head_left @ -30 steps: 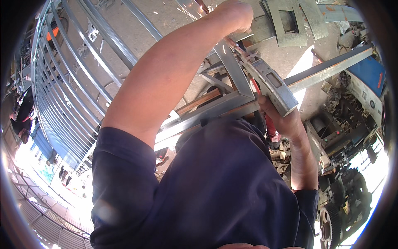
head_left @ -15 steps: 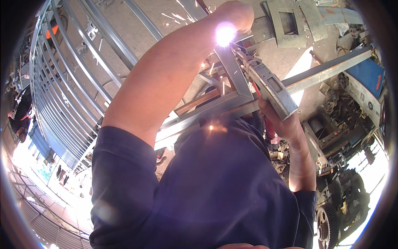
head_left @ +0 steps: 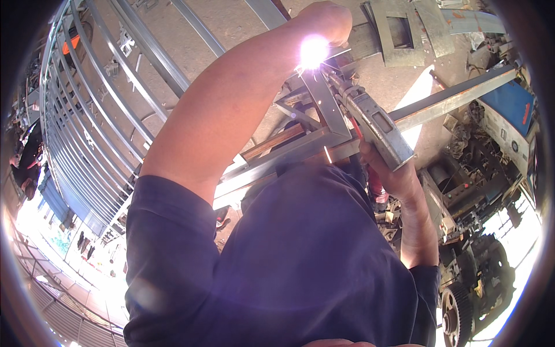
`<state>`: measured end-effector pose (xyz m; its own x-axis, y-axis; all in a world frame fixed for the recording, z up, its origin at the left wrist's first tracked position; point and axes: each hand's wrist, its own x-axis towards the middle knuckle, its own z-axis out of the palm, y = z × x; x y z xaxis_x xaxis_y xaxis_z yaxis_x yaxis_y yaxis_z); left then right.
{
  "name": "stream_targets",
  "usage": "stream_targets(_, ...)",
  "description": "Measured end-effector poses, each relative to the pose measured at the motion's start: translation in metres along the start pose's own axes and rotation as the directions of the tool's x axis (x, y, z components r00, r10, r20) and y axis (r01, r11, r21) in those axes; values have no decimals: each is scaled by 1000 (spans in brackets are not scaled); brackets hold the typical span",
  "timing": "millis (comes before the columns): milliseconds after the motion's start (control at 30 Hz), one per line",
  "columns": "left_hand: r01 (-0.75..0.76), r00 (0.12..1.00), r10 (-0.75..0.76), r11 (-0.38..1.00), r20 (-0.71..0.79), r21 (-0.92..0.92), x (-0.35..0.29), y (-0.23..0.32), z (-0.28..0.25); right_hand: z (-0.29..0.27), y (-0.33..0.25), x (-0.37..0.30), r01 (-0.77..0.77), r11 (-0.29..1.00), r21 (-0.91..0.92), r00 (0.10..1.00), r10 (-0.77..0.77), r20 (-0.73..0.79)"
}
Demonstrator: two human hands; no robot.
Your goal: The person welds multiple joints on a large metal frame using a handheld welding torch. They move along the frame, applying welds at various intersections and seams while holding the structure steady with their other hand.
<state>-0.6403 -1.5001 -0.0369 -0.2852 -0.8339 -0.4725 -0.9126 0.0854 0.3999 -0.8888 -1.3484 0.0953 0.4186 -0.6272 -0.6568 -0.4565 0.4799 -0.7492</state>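
Observation:
A glaring white welding arc burns at the far end of a grey steel bar, part of an angled metal frame. My right hand is closed round a boxy grey metal welding tool with a rectangular slot; its narrow front end points at the arc. Something red shows along the tool's underside. My left arm reaches across to the far side, and my left hand looks curled just beyond the arc. Its fingers are mostly hidden, and so is whatever they grip.
A barred metal grille spreads along the left. Rusty-edged square tube runs out to the right, near a blue-topped machine. Flat metal plates lie at the back right. Scrap and a toothed gear wheel crowd the lower right.
The spray of sparks at the far left of the arc has died down, and a glowing speck before my shirt is gone. Both hands have barely shifted; the arc still burns.

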Motion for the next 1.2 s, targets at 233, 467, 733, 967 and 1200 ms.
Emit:
stream_targets(233,-5,1000,5,1000,-2,-1,0,1,-2,-1,-1,-2,19,1000,-22,1000,-19,12)
stream_targets(467,0,1000,0,1000,-10,-1,0,2,-2,-1,10,1,221,975,-25,975,-221,36)
stream_targets(733,-9,999,9,1000,-33,-17,-2,5,-2,-10,14,-6,96,988,-122,992,-84,95)
stream_targets(967,-1,973,-36,987,-227,-158,-17,6,-26,-5,0,-7,124,992,-35,989,-121,84)
stream_targets(1200,104,750,-374,881,-545,-462,-136,-4,-54,0,6,-13,237,967,-96,971,-237,17)
